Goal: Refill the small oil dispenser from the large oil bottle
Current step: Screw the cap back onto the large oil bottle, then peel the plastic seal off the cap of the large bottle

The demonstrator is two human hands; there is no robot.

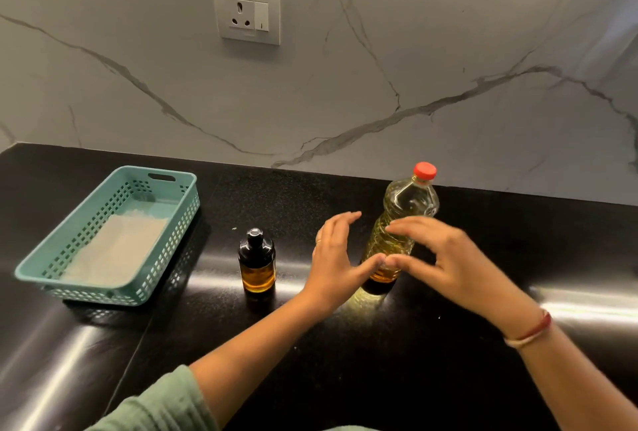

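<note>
- the right hand [448,254] covers the middle of the large oil bottle [411,199]; only the bottle's shoulder, its red cap [425,170] and a strip near the base show.
- it is hard to make out whether either hand actually touches the bottle; the two thumb tips meet in front of its lower part.
- both forearms run out of view at the bottom, and a green sleeve [155,403] is cut off there.
- the pale sheet [117,251] lying in the teal basket [172,230] could be cloth or paper; i cannot tell which.
- the large bottle stands upright, cap on, right of centre on the black counter [345,361], short of its back edge, between the two hands.
- the left hand [333,258] is just left of the bottle, fingers straight and loose, grasping nothing.
- the right hand is in front of it and to its right, fingers spread and relaxed, also grasping nothing.
- the small oil dispenser [257,265], amber glass with a black pump top, stands upright left of the left hand, apart from it, with liquid in its lower part.
- the basket sits toward the counter's left edge.
</note>
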